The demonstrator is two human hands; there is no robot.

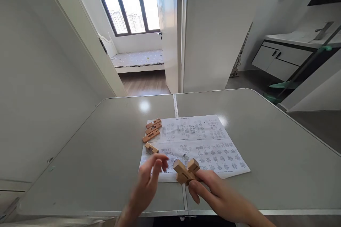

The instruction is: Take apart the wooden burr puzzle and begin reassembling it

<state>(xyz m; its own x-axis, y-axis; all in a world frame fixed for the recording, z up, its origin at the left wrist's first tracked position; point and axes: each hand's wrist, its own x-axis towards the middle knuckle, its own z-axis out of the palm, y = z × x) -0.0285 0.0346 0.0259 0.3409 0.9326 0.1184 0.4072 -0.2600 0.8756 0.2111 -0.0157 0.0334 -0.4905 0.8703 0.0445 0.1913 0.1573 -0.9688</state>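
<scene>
My right hand (215, 193) holds a partly joined cluster of wooden puzzle pieces (185, 171) just above the near edge of a printed instruction sheet (202, 142). My left hand (150, 181) hovers beside it, slightly blurred, fingers apart and holding nothing. A loose wooden piece (151, 147) lies just beyond the left fingertips on the sheet's left edge. Three more notched wooden pieces (152, 129) lie grouped at the sheet's far left corner.
The grey folding table (93, 156) has a centre seam and a metal rim. A wall stands close on the left. Beyond the table are an open doorway to a room with a window, and a sink cabinet (282, 60) at the right.
</scene>
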